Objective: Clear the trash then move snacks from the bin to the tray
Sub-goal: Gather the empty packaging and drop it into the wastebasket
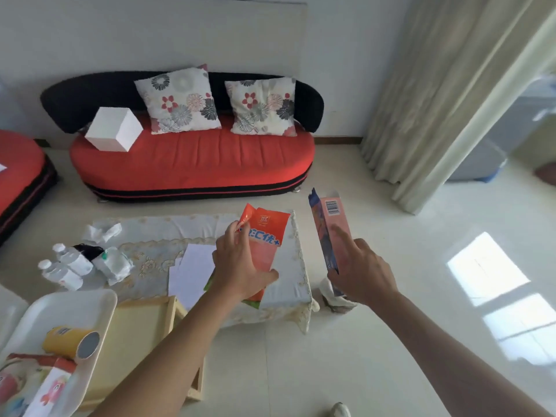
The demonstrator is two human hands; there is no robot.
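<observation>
My left hand (pixel 240 269) grips an orange-and-pink snack wrapper (pixel 266 233) above the low table's right end. My right hand (pixel 359 272) holds a pink-and-blue box with a barcode (pixel 329 227) upright, out past the table's right edge, above a small trash bin lined with a white bag (pixel 329 293) on the floor. At the lower left, a white bin (pixel 75 305) holds a yellow can (pixel 70 341) and colourful snack boxes (pixel 36 386). A wooden tray (pixel 168 308) lies beside it. Another green-and-orange wrapper (pixel 252 300) peeks out under my left wrist.
The low table (pixel 288 284) carries a lace cloth, white papers (pixel 195 269), two water bottles (pixel 67 266), a wipes pack (pixel 112 264) and crumpled tissues (pixel 102 231). A red sofa (pixel 192 164) with cushions and a white box stands behind. Curtains hang at right.
</observation>
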